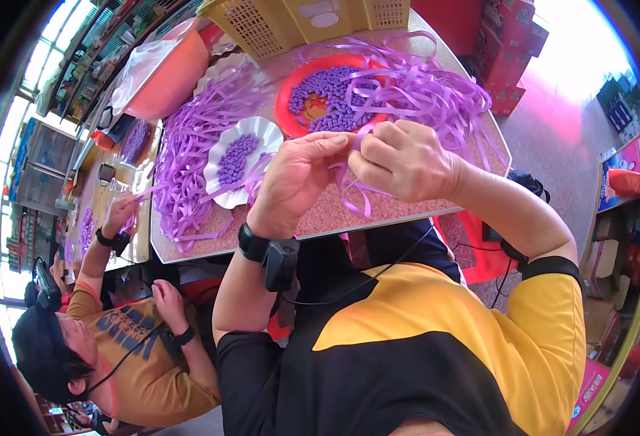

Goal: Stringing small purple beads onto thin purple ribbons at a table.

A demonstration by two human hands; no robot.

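My left hand (296,178) and my right hand (405,161) meet above the near part of the table, both pinched on a thin purple ribbon (362,208). A loop of it hangs below the fingers; the spot between the fingertips is partly hidden. Just beyond my hands stands a red plate (284,103) of small purple bead-like pieces (338,91). Left of my left hand, a white fluted dish (215,161) holds more purple pieces (237,156). Loose purple ribbons lie in a left heap (185,149) and a right heap (436,98), which partly covers the red plate.
A yellow crate (284,33) stands at the table's far side, with a pink basin (167,83) to its left. At the left, a co-worker (146,356) raises a hand (120,211) with ribbon. A red stool (480,251) is beyond the table's right front edge.
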